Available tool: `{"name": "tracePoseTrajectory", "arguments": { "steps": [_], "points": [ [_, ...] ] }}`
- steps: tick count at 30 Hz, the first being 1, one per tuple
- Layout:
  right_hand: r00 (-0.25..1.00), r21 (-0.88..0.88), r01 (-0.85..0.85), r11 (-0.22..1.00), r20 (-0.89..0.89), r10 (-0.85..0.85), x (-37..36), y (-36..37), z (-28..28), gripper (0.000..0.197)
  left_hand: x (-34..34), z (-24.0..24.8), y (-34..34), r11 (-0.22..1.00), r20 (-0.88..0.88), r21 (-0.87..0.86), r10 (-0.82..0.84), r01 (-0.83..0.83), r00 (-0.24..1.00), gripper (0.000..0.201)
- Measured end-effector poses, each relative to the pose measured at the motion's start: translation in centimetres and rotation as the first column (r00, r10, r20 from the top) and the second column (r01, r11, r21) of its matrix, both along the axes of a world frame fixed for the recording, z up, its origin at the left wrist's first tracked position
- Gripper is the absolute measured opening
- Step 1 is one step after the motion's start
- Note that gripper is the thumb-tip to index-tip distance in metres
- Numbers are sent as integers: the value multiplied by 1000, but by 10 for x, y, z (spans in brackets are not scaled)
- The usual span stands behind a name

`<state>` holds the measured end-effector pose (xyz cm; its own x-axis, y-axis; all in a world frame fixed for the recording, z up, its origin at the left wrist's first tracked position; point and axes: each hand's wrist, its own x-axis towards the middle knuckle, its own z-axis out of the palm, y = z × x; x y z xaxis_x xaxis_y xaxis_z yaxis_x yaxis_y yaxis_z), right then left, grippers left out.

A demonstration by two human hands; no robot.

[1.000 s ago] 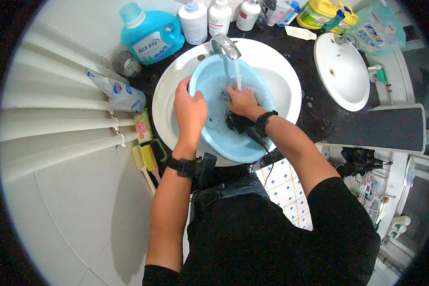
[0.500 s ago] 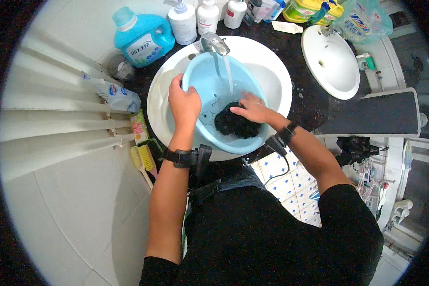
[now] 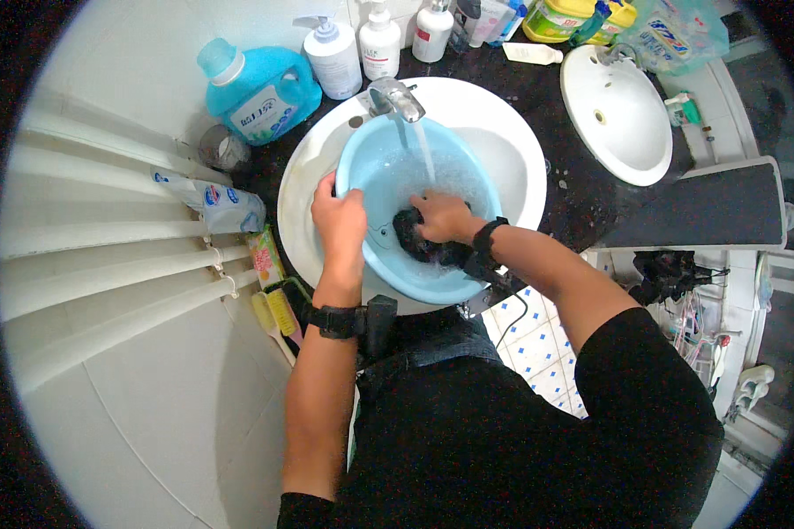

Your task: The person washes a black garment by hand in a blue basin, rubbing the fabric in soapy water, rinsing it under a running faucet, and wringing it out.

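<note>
— What do the fingers hold?
— The right hand [image 3: 441, 218] is closed on a dark cloth [image 3: 419, 242] in the water; the left hand [image 3: 338, 216] grips the rim of the blue basin [image 3: 388, 176].
— And the basin?
— In the white sink [image 3: 503, 150], under the running tap [image 3: 397, 97].

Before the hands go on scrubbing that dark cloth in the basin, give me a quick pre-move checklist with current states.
1. Left hand grips the light blue basin rim: ok.
2. Right hand on the dark cloth inside the basin: ok.
3. Basin seated within the white sink: ok.
4. Faucet stream lands in the basin: ok.
5. Water level below the basin rim: cannot tell.
6. Blue detergent jug capped, upright on the counter: ok.
</note>
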<state>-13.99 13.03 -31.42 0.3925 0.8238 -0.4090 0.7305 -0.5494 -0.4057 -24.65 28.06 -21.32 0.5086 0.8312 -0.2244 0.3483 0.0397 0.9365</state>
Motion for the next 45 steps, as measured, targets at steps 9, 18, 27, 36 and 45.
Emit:
{"name": "tracePoseTrajectory", "arguments": {
  "steps": [9, 18, 27, 36, 45],
  "points": [
    [936, 131, 272, 953, -268, -230, -2, 5, 9, 45, -4, 45, -21, 991, 119, -128, 49, -34, 992, 46],
    [143, 18, 830, 558, -973, -181, -61, 50, 60, 37, -21, 88, -64, 768, 22, 638, -98, 62, 995, 48],
    [530, 619, 723, 307, -782, 328, -82, 75, 74, 26, -39, 103, -85, 305, -190, 928, -107, 214, 976, 45],
    [-271, -128, 911, 391, -902, 337, -61, 44, 112, 25, -46, 90, -85, 494, -44, 869, 4, 36, 999, 51],
    [627, 383, 757, 530, -656, -421, 8, -41, 67, 22, -30, 0, -65, 975, 288, -75, 221, -208, 932, 47]
  ]
}}
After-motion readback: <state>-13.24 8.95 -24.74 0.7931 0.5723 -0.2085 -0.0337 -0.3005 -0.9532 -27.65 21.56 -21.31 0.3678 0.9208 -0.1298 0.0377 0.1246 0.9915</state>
